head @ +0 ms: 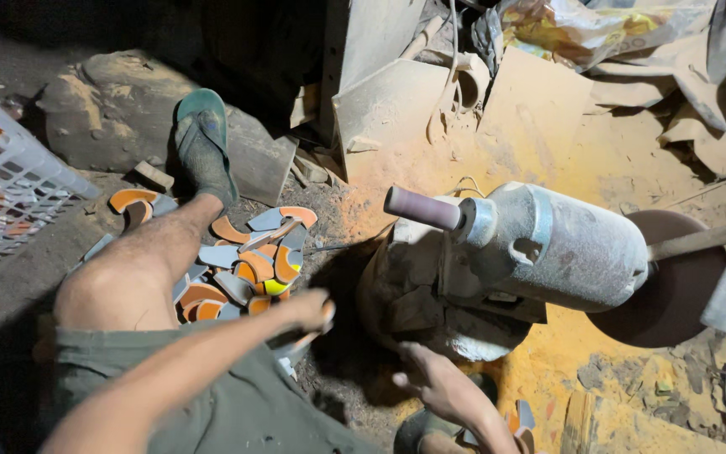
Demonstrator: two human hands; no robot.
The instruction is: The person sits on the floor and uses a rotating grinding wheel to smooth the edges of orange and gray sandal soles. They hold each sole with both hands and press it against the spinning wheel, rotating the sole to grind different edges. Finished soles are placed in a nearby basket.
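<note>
We are sitting low on a dusty floor, our left leg stretched out toward a green sandal (203,139). Our left hand (308,309) is reaching down over a pile of curved orange and grey pieces (249,269) lying beside that leg; the fingers are curling around something small and orange at the fingertips, though we cannot tell exactly what, as the hand is blurring. Our right hand (439,387) is hanging loosely open, fingers spread, holding nothing, just in front of the base of the grinder motor (548,244). The motor is carrying a pinkish sanding drum (422,208) on its near shaft and a dark round disc (674,277) on the far side. Orange dust is coating the ground around the machine. A white plastic crate (10,185) is standing at far left, well apart from both hands.
</note>
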